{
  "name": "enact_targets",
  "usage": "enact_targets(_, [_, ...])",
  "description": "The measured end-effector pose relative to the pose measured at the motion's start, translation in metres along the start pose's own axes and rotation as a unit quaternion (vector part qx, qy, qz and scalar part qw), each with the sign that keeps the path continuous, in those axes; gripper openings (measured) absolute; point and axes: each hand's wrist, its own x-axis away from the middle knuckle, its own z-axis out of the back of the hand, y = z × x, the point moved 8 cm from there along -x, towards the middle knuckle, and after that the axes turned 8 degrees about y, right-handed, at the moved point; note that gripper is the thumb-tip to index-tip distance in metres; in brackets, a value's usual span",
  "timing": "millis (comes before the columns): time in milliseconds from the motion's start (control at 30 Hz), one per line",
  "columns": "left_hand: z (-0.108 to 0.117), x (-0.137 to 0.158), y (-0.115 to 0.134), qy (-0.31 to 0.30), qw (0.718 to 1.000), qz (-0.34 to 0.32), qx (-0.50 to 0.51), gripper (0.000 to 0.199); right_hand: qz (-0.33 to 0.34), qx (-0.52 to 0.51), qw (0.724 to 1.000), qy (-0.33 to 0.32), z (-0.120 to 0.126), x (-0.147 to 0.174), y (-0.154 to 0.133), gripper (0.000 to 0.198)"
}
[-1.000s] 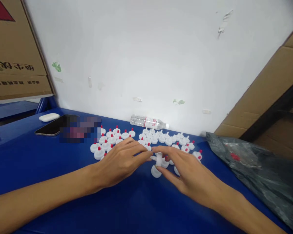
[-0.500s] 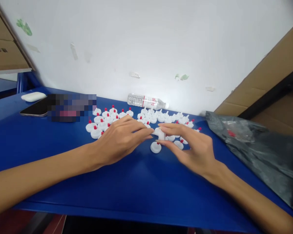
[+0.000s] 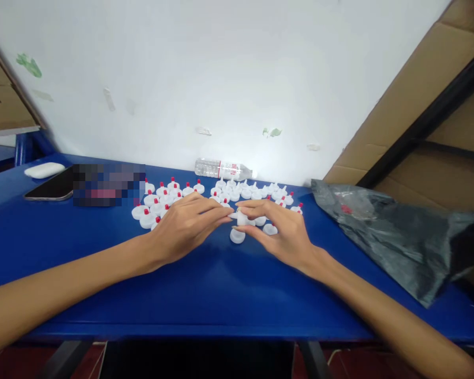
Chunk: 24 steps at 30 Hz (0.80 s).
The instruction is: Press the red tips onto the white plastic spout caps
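Little changes over the last second: your right grip (image 3: 285,231), part-spread, still pinches the white cap (image 3: 243,218), its spout (image 3: 233,215) towards nine o'clock at your bunched left grip (image 3: 181,223), hold unclear, so it's not set down.

Lighting fairly bright & mostly even; source out of frame. White wall (image 3: 229,68) brightest approx. mid-pic, just above the bottle (image 3: 211,168), greyer twd. upper corners. Desk (image 3: 205,300) has soft, hazy sheen nr. centre. Space under it (image 3: 197,360) v. dark, detail lost. Cardboard (image 3: 379,126) at R falls into shade twd. frame edge. Dark bag (image 3: 403,247) shows dull highlights. White pieces (image 3: 166,199) nearly washed out, edges soft. L hand (image 3: 185,223) & R hand (image 3: 284,226) a bit soft, esp. fingertips. Bottle lettering too blurry to read. Wide-angle distortion: forearms (image 3: 82,268) stretched twd. edges. Pixelated patch (image 3: 102,187) at L, beside phone (image 3: 51,187), hides detail.
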Motion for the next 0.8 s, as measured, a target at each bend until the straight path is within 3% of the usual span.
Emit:
enact_targets(200, [-0.004, 0.000, -0.002, -0.004, 1.000, 0.017, -0.008, 0.011, -0.001, -0.020, 1.000, 0.016, 0.003, -0.001, -0.003, 0.027])
enact_targets(533, [-0.006, 0.000, -0.002, -0.023, 0.993, 0.066, 0.098, 0.010, 0.006, -0.065, 0.997, 0.050, 0.010, -0.001, -0.015, 0.023])
enact_targets(800, [-0.004, -0.006, -0.001, -0.008, 0.998, 0.021, 0.059, 0.010, 0.016, -0.048, 0.998, 0.034, 0.008, -0.001, -0.010, 0.021])
